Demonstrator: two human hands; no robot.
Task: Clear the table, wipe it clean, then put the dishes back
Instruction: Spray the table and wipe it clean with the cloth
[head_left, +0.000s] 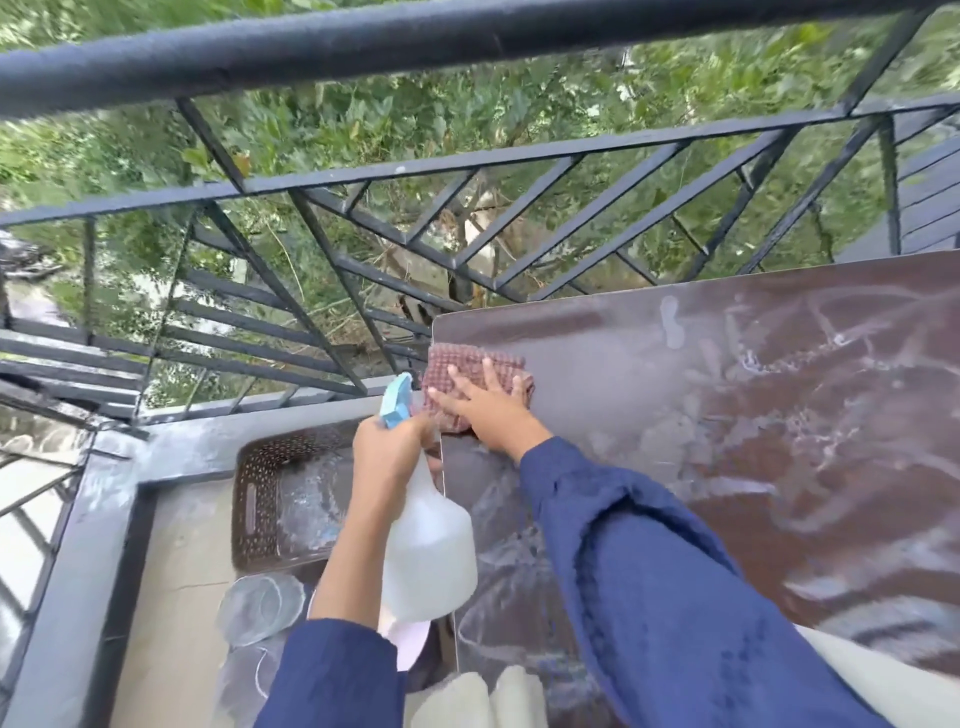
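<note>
left hand (387, 457): bottle (431, 551), right hand (491, 415): cloth (462, 364)

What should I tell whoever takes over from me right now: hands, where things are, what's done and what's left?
Left hand grips the spray bottle just off the left edge of the table.
Right hand presses flat on the cloth at the far left corner.
A glass bowl and a pale plate sit on the floor by the brown basket.
Done: dishes off, tabletop sprayed and streaked wet.
Left: finish wiping, then put the dishes back.
</note>
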